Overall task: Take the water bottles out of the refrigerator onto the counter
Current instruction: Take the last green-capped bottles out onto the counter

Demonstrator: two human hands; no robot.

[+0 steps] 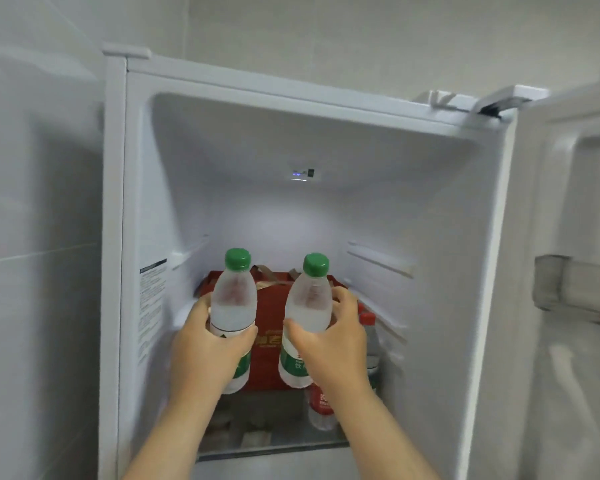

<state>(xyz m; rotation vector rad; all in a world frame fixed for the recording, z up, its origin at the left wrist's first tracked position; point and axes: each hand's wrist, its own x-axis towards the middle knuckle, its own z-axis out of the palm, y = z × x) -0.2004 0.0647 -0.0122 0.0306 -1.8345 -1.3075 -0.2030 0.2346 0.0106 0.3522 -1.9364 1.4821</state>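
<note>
The white refrigerator (132, 209) stands open in front of me. My left hand (207, 348) grips a clear water bottle with a green cap (233, 299) by its middle. My right hand (333, 344) grips a second green-capped water bottle (309, 303). Both bottles are upright, side by side, lifted above the glass shelf (274, 441) inside the compartment. More bottles with red caps (367, 320) and a red-labelled one (321, 407) stand on the shelf at the right, partly hidden behind my right arm.
A red box with handles (269, 351) sits on the shelf behind the two bottles. The fridge door (568, 237) hangs open at the right with a clear door bin (568, 289). Tiled wall lies to the left. No counter is in view.
</note>
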